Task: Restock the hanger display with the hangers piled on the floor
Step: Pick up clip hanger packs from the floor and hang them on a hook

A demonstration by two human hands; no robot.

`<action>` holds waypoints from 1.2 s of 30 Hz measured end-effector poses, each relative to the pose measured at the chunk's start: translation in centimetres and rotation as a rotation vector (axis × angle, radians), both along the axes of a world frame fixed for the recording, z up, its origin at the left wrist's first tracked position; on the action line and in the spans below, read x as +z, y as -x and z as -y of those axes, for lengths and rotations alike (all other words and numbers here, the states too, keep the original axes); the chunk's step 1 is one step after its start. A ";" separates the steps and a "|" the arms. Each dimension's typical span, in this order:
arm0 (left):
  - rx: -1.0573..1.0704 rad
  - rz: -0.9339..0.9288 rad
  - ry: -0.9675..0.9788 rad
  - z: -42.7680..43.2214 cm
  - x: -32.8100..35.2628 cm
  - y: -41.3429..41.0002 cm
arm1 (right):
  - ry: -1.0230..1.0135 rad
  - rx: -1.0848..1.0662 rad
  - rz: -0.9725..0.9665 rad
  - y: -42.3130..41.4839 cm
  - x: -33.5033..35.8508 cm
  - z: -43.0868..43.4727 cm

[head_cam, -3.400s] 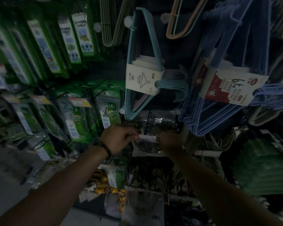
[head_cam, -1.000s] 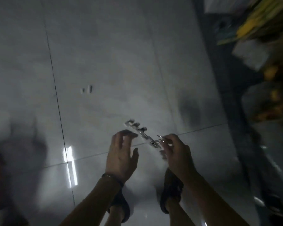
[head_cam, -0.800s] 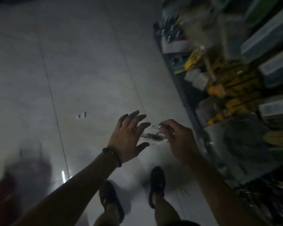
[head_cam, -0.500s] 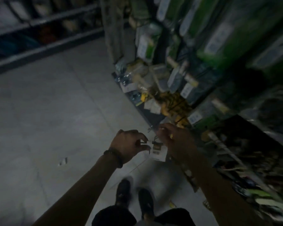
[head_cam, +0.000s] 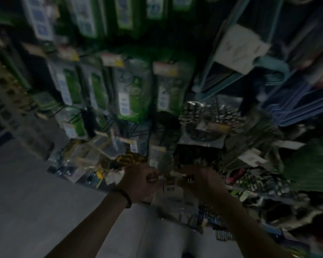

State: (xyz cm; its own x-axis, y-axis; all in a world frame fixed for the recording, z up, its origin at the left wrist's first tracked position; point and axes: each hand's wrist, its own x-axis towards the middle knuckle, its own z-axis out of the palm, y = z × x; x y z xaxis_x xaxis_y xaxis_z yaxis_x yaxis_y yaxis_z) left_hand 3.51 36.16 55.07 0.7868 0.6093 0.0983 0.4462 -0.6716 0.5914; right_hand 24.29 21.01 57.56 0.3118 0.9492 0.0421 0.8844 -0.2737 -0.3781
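Note:
The view is dark and blurred. My left hand (head_cam: 140, 180) and my right hand (head_cam: 199, 181) are raised side by side in front of the display wall, both pinching the top of a small clear packet (head_cam: 172, 185) with a paper label that hangs between them. Its contents look like small metal clips, but I cannot tell for sure. A similar clear bag of shiny metal pieces (head_cam: 209, 118) hangs on the wall just above. Light blue hangers (head_cam: 231, 71) and darker blue hangers (head_cam: 296, 108) hang at the upper right.
Green carded packages (head_cam: 129, 94) fill the wall's left and middle on metal pegs. A yellow and black item (head_cam: 131, 159) sits just above my left hand. Dark green goods (head_cam: 309, 164) are stacked at the right. The grey tiled floor (head_cam: 35, 202) lies at lower left.
I looked down at the floor, where my right hand held a small metal-clip packet. My view has swung back up to the display wall, and both hands now hold the packet.

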 end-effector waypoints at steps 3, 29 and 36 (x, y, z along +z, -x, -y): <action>-0.029 0.000 -0.055 0.3 1.8 -4.7 | 0.054 0.012 0.022 -3.7 0.7 0.2; 0.026 0.222 0.047 -0.7 8.9 -24.0 | -0.258 -0.092 0.366 -19.8 -0.8 0.9; 0.032 0.136 -0.296 -2.3 11.1 -24.9 | -0.236 -0.049 0.484 -22.2 -1.4 -1.9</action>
